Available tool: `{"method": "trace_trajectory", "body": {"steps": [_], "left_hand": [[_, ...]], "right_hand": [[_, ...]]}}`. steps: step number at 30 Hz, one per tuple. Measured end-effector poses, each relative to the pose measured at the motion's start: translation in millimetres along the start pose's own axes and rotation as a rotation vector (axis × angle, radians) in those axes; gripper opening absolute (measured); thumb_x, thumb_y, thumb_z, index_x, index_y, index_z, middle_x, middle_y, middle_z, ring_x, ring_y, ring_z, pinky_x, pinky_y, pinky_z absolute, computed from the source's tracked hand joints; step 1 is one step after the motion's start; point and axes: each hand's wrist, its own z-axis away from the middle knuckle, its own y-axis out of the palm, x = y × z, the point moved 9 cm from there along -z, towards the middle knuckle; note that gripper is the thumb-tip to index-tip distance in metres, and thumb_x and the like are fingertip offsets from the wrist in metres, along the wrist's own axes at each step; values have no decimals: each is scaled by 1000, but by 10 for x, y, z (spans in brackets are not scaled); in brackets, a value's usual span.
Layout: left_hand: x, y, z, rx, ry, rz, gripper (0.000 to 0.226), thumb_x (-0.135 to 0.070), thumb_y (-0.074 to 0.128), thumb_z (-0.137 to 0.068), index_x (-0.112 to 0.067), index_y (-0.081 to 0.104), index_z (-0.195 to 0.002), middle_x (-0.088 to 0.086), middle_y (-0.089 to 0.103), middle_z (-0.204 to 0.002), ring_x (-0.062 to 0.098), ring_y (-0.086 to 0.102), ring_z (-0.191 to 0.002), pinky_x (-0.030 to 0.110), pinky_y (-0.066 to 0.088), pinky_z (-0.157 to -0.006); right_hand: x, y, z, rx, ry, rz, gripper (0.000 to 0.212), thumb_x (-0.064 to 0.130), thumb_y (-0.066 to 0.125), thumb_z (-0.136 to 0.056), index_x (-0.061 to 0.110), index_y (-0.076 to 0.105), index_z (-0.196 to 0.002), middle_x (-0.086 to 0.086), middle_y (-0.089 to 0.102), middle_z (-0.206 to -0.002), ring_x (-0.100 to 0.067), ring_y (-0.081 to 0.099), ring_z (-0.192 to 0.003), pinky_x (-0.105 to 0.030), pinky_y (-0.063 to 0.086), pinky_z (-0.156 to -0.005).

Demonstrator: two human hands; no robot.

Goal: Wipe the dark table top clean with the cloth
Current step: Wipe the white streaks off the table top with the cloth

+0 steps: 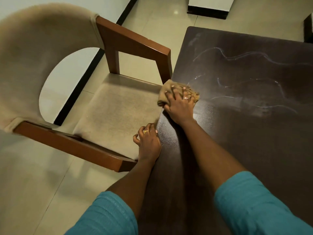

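**Q:** What is on the left of the frame?

**A:** A chair (108, 106) with a beige cushion and brown wooden arms stands on pale floor tiles (33, 184). Its seat sits just beside the left edge of the table top (237, 141).

**Q:** Where is my left hand?

**A:** Your left hand (149, 141) is low in the centre, at the table's left edge, with a gold ring on one finger. The fingers are curled. I cannot tell whether they grip the edge or only rest against it.

**Q:** And the cloth?

**A:** The cloth (162, 96) is tan and bunched. It lies on the table's left edge, just above centre, and hangs slightly over toward the chair seat.

**Q:** My right hand?

**A:** Your right hand (179, 106) lies on top of the cloth with the fingers spread, pressing it down onto the dark surface. It also wears a ring. Both arms have teal sleeves (254, 206).

**Q:** What is further right?

**A:** Thin, wavy white streaks (254, 82) cross the dark table top in the upper right.
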Motion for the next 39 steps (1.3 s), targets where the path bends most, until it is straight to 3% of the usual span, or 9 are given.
{"method": "trace_trajectory", "body": {"steps": [4,9,15,18,20,24,28,33,39], "left_hand": [[0,4,-3,-2,0,20,40,-14,32,-94,-15,39,-134,2,41,-140,24,26,-130,50,16,-101],[-9,-7,-8,-23,11,21,40,-10,35,-93,-15,41,-133,2,43,-139,25,28,-129,49,18,-100],[-36,0,-17,-2,16,-11,44,-9,36,-90,-15,38,-134,2,40,-141,23,26,-130,49,18,-101],[-34,-1,-15,-4,18,-13,44,-9,36,-90,-16,38,-134,2,40,-141,23,25,-130,48,19,-101],[-29,3,-13,1,19,-15,44,-10,35,-90,-16,37,-133,1,40,-141,23,25,-131,48,19,-101],[-26,8,-17,28,15,-1,43,-11,35,-90,-16,37,-133,1,38,-142,23,22,-132,49,18,-102],[-16,19,-12,33,13,-20,43,-12,36,-91,-17,36,-134,2,37,-143,23,21,-132,48,17,-103],[-10,5,-24,22,1,5,43,-11,35,-91,-17,37,-133,0,39,-142,22,22,-132,50,18,-105],[-15,3,-33,21,5,2,45,-9,35,-89,-17,39,-133,0,39,-142,23,23,-132,50,18,-104]], "right_hand": [[-650,-193,-53,-56,247,-58,60,48,36,-95,29,19,-150,-1,9,-160,-42,11,-143,-65,6,-110],[-1579,-348,354,-151,513,-85,59,43,42,-93,25,27,-148,-4,13,-160,-43,11,-143,-65,9,-109],[-1527,-191,922,-276,711,-125,60,39,49,-91,15,34,-144,-10,25,-156,-46,15,-142,-66,10,-107],[-1066,-19,907,-228,649,-128,64,44,48,-88,13,36,-142,-11,28,-155,-47,19,-140,-67,12,-106],[-709,44,841,-195,542,-107,69,51,35,-84,13,38,-142,-11,30,-154,-48,22,-139,-69,14,-104],[-61,170,572,-73,228,-79,66,48,38,-94,18,20,-150,-7,13,-160,-45,10,-143,-67,5,-108],[8,89,175,-2,44,-39,61,46,35,-97,23,18,-150,-4,7,-161,-43,4,-144,-67,6,-109],[-316,-162,-327,-19,71,-93,49,43,38,-97,26,33,-143,-4,10,-160,-45,10,-143,-65,5,-110],[-775,-365,-778,-14,226,-154,56,50,37,-97,31,26,-148,-8,3,-160,-43,4,-144,-60,9,-115]]}}
